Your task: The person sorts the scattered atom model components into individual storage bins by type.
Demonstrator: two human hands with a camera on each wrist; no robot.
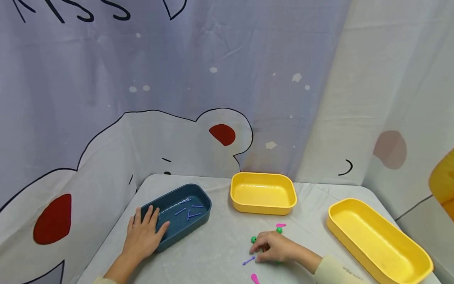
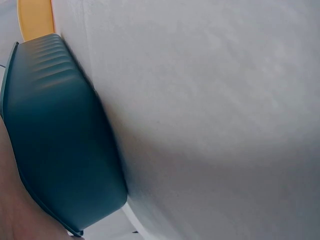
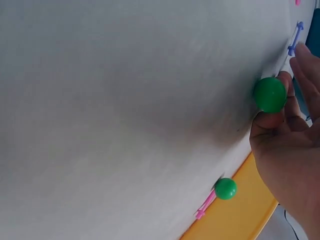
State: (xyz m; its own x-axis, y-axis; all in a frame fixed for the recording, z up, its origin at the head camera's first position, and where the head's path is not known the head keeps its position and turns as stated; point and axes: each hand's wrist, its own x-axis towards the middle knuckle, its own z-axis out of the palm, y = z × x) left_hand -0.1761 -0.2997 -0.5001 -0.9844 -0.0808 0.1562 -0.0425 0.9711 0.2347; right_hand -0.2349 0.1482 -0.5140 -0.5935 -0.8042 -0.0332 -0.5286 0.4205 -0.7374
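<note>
Three trays (image 1: pixel 262 193), six sticks (image 1: pixel 249 260), two pink pieces (image 1: pixel 254 278), perhaps three balls (image 1: pixel 279 230)

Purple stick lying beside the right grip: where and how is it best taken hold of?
Pinch the purple stick across its thin middle, probably from above: it lies flat on the white cloth, and its thicker ends should limit slipping. The right grip sits just to its right, so that looks the easier side.

White-draped table (image 1: pixel 220 248) before a lavender-and-white fabric backdrop (image 1: pixel 227 47) with black lettering (image 1: pixel 54 11), red patches (image 1: pixel 53 220), pale spots (image 1: pixel 296 77)
</note>
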